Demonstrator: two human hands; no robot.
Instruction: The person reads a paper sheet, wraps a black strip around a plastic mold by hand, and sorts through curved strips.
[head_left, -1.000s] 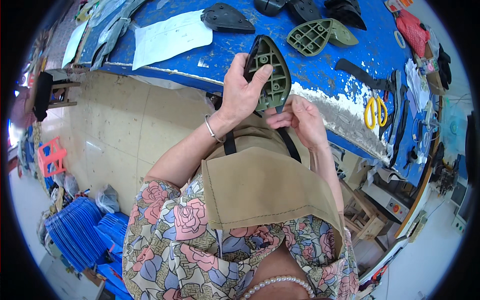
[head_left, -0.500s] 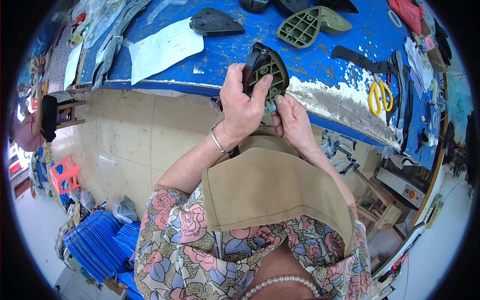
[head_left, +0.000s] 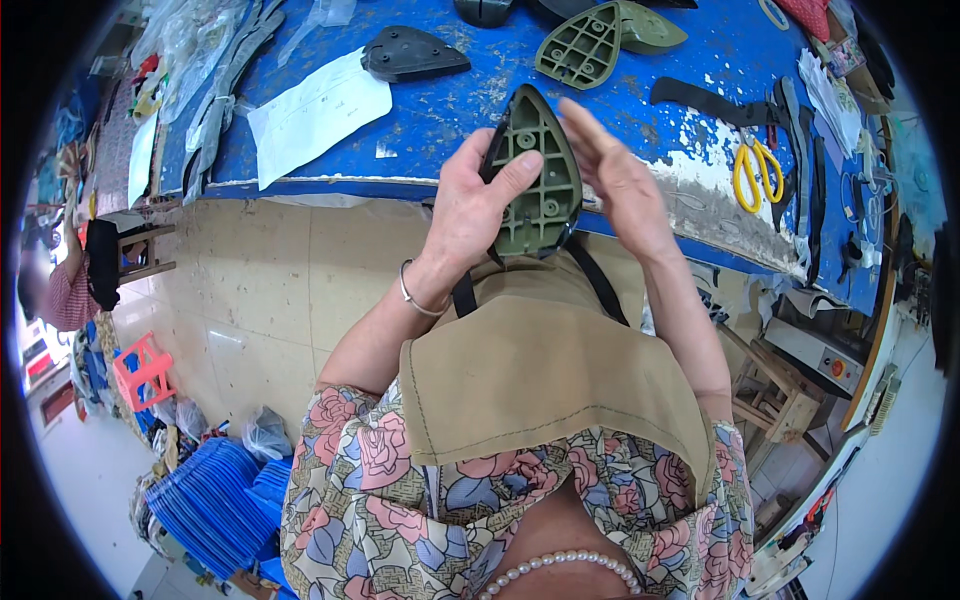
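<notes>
My left hand [head_left: 468, 212] grips an olive-green plastic shell [head_left: 548, 215], pointed at its far end, with its ribbed inner side facing up. The thumb lies across the ribs, and the fingers are tucked behind the left edge. Dark, glossy material shows along that edge and at the bottom. To the right of the shell, my right hand [head_left: 628, 195] is open with its fingers extended, holding nothing; whether its fingertips touch the rim I cannot tell. Farther back on the blue table [head_left: 440, 110] lie another olive ribbed shell [head_left: 580, 50] and a black shell [head_left: 415, 53].
A white paper sheet [head_left: 315, 115] lies at the left of the tabletop. On the right are yellow-handled scissors [head_left: 757, 175] and a black strap [head_left: 700, 100]. A wooden stool [head_left: 780, 395] stands below right; stacked blue pieces [head_left: 205, 490] and a pink stool [head_left: 145, 370] are at left.
My right hand has come off the shell's lower end and opened to its right. The shell has turned in my left hand, so its ribbed side shows more fully.
</notes>
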